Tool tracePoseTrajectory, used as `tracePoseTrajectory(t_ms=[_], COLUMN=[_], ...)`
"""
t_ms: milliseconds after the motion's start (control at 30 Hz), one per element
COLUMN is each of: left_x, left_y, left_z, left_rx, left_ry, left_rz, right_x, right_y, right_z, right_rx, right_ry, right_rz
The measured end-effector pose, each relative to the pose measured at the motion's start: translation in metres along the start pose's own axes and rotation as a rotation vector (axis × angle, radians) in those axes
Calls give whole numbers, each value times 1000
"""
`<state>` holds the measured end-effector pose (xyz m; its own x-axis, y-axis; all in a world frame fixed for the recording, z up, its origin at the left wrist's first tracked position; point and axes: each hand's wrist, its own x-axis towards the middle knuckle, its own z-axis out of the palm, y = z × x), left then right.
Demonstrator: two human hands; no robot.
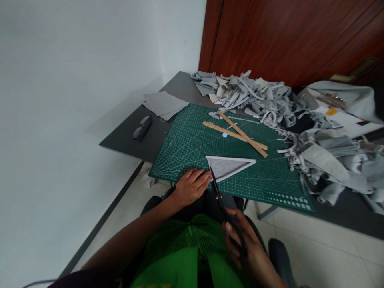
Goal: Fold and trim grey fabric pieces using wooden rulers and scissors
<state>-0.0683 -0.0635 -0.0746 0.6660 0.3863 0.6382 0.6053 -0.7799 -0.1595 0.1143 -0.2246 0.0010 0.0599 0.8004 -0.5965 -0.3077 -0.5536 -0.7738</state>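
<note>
A grey triangular piece of fabric point(229, 167) with white edges lies near the front edge of the green cutting mat point(186, 140). My left hand point(193, 187) rests at the mat's edge, its fingers close together with the tips on the triangle's lower left corner. Black scissors point(220, 198) are held in my right hand point(240, 236), the fingers wrapped round the handles. Their blades point forward and the tip lies over the left side of the triangle, just right of my left fingertips.
Two crossed wooden rulers point(234, 135) lie mid-mat. Glasses point(142, 128) and grey fabric sheets point(165, 105) are on the dark table point(126, 140) at left. Heaps of grey scraps point(258, 98) cover the back and right, beside a white box point(339, 120).
</note>
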Motion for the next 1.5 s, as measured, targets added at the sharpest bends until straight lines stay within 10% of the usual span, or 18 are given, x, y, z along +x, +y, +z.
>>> tracePoseTrajectory(t_ms=[1500], left_x=[-1], left_y=[-3], left_z=[0], left_rx=[-65], left_ry=[8], left_rz=[92], right_x=[18], right_y=[5], right_z=[-26], right_rx=[-20], right_ry=[-107], right_rz=[-15])
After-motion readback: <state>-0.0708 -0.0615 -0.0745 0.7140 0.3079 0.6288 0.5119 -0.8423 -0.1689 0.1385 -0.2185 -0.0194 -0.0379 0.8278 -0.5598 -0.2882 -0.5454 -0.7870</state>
